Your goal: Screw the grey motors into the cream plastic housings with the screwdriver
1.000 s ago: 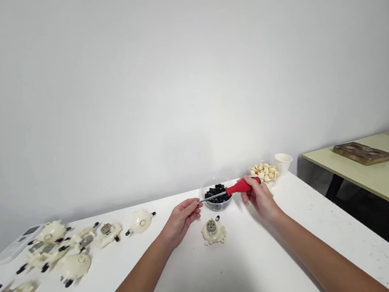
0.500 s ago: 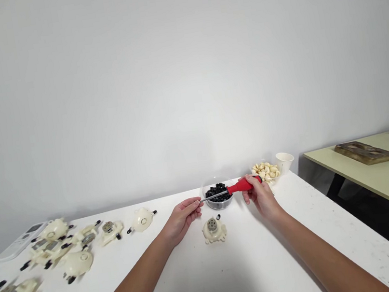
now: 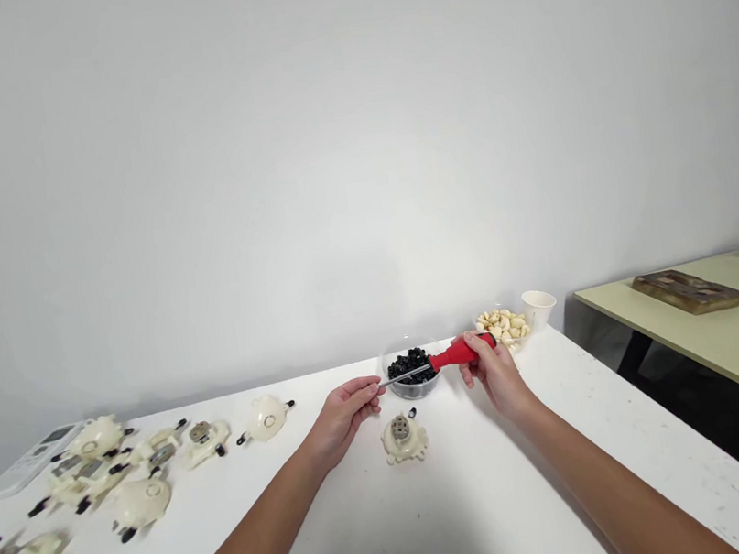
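A screwdriver (image 3: pixel 454 354) with a red handle and a thin metal shaft lies almost level between my two hands. My right hand (image 3: pixel 493 371) is closed on its handle. At the other end, the fingers of my left hand (image 3: pixel 348 412) pinch the shaft's tip; whether a small part sits there is hidden. Below the shaft, on the white table, rests a cream plastic part (image 3: pixel 404 440) with a round grey piece on top and a black cap at its upper right. Just behind the shaft stands a clear bowl (image 3: pixel 416 390) of small black parts.
Several similar cream parts with black caps (image 3: pixel 140 504) spread over the table's left side, near a white remote-like device (image 3: pixel 34 459). At the back right are a container of cream pieces (image 3: pixel 503 327) and a white cup (image 3: pixel 539 309). A greenish table (image 3: pixel 718 336) stands at right.
The whole view has shifted slightly, so the things on the table appear a little further left. Both hands keep the same hold on the screwdriver.
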Available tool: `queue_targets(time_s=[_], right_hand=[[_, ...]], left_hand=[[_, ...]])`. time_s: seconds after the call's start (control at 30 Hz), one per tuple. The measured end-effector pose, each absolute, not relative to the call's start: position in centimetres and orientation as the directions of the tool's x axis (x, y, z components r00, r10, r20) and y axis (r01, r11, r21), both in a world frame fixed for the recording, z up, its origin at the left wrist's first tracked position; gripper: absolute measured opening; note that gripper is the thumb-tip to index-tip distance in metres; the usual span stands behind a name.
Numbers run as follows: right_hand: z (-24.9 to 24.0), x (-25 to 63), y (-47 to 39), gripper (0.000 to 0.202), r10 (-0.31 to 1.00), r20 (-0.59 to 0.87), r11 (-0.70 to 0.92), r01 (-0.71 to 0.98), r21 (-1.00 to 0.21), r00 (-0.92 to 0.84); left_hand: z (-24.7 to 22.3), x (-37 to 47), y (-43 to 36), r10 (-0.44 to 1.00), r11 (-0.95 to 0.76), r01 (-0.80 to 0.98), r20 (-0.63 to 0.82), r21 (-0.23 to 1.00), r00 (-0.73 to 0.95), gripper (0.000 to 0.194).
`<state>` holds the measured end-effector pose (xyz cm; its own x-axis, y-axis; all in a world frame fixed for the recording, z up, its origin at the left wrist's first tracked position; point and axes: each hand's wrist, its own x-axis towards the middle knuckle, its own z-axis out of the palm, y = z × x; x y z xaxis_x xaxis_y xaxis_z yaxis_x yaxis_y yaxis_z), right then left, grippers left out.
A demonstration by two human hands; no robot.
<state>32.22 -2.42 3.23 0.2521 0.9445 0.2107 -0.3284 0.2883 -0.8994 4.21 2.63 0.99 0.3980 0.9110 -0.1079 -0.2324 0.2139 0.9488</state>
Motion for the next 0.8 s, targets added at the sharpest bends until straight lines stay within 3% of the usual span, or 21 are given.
queue_targets(time_s=[0.33,0.8], right_hand=[[2.78,33.04,-2.16,0.038,0.972,0.184,0.225,-0.345,-0.911,0.148],[2.35,33.28,-2.15,0.037,0.973,0.181,0.22,-0.353,-0.909,0.141]], left_hand=[[0.19,4.29,2.74,0.931,0.153,-0.217,-0.067,0.964,0.358,0.039],[0.35,4.52,2.24,0.922,0.096,-0.178,-0.019,0.979,0.387,0.035]])
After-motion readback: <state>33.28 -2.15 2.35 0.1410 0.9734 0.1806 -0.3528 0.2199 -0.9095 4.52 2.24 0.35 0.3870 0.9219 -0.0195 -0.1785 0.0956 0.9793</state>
